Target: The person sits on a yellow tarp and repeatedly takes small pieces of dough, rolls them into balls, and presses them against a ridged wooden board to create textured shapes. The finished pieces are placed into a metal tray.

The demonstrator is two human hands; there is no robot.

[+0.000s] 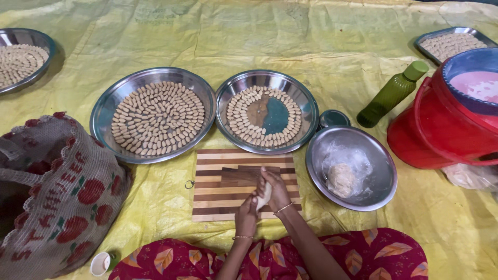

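Yellow plastic sheeting (321, 46) covers the floor, keeping everything on it clean. On it, a red bucket (441, 129) with a blue-rimmed bowl on top stands at the right. Two wide steel trays sit side by side just beyond the striped wooden board (218, 199): the left tray (104, 111) is packed with small dough pieces in rings, the right tray (306, 103) filled only round its edge. A steel bowl (376, 181) just right of the board holds a dough lump (341, 179) under what looks like clear film. Over the board, the left hand (247, 213) and right hand (276, 187) press a pale dough piece (265, 195) between them, each grip clenched on it.
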